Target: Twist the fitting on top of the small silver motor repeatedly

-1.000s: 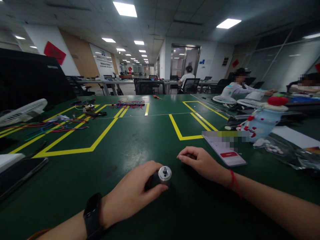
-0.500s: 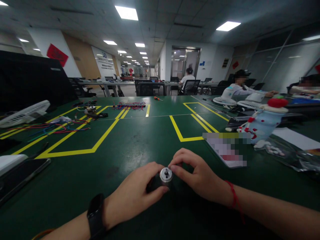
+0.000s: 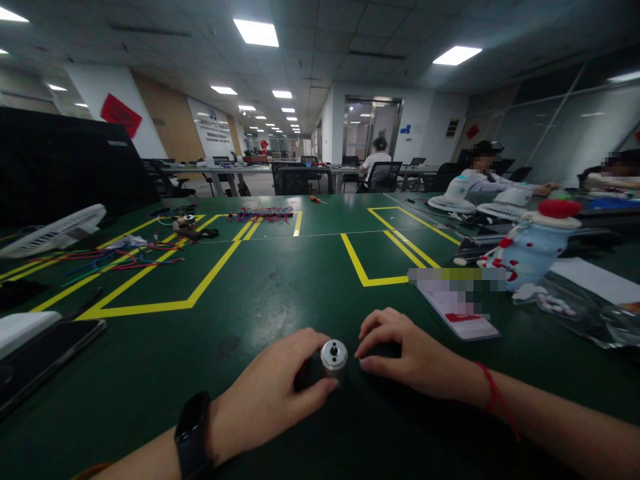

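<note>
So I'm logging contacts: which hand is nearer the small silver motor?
Left. The left hand grips the silver motor from its left side on the green table. The right hand rests just right of it, fingertips close but apart.

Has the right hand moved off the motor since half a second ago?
Yes. The right hand has drawn back to the right, toward the card; its fingertips now sit just beside the motor, which the left hand holds.
</note>
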A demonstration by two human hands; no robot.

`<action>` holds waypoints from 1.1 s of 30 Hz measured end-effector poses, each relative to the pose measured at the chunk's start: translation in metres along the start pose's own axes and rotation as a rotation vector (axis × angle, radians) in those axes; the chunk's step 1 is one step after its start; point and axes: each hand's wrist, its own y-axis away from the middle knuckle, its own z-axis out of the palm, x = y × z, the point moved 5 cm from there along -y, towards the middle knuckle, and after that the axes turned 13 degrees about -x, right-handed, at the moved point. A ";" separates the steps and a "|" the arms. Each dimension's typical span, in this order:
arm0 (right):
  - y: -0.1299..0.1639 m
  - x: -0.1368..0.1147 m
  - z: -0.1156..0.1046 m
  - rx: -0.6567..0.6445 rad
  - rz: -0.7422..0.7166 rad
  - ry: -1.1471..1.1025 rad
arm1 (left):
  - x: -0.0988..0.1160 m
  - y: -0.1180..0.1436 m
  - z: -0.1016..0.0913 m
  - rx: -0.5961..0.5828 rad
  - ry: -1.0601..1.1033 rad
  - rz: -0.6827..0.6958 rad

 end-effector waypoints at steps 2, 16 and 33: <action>0.002 0.001 0.004 -0.059 0.010 0.081 | -0.001 0.000 0.001 0.000 0.001 -0.006; -0.005 0.044 -0.029 0.172 0.103 0.177 | -0.002 0.002 -0.002 0.000 0.008 -0.005; -0.009 -0.032 -0.006 0.229 -0.219 -0.155 | -0.002 -0.001 0.001 0.000 -0.010 -0.003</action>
